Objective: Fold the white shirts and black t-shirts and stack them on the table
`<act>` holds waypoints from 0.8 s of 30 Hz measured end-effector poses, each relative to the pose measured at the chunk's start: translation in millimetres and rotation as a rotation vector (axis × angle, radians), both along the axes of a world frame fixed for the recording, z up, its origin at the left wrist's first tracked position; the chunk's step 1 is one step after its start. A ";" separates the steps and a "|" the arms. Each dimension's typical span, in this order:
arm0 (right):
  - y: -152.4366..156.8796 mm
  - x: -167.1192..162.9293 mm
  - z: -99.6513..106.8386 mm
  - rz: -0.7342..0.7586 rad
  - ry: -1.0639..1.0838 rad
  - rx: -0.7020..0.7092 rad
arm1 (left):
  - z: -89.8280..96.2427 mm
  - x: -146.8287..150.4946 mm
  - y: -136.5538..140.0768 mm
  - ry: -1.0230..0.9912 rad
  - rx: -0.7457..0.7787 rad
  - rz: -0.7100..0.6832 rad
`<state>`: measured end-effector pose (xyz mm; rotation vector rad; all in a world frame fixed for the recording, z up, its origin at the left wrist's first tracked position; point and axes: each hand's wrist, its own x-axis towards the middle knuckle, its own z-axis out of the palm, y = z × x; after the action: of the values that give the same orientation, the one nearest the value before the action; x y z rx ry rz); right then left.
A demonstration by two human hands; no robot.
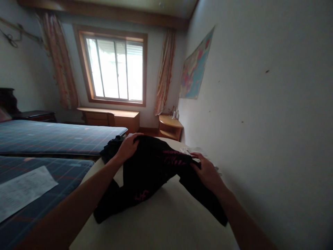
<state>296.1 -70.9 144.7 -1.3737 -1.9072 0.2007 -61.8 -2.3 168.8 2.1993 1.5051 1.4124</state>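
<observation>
A black long-sleeved top with pink print, partly reading "UNCOMPL", lies rumpled on a pale rounded table. One sleeve reaches toward the near left, the other toward the near right. On the far left part of the top, my left hand has its fingers closed on the fabric. My right hand pinches the cloth at the right, beside the lettering. More bunched dark cloth sits left of my left hand. Clear plastic wrapping lies just behind my right hand.
Two blue plaid mattresses are on the left, with a printed paper sheet on the nearer one. A white wall bounds the right side. Beyond the table stand a corner shelf and a low wooden desk under the window.
</observation>
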 end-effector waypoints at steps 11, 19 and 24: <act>7.2 -45.5 -91.6 0.111 -0.270 -0.201 | -66.8 19.1 -47.1 0.423 -0.328 -0.215; -4.9 -63.4 -113.6 -0.031 -0.428 -0.197 | -82.0 14.9 -60.6 0.411 -0.470 -0.269; 4.1 -66.1 -102.1 -0.170 -0.492 -0.197 | -59.0 -4.3 -25.3 -0.047 -0.372 -0.230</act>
<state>230.0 -66.7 42.6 -1.8397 -2.1914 -0.0423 -66.1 -27.5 109.8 2.0166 1.3206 1.0122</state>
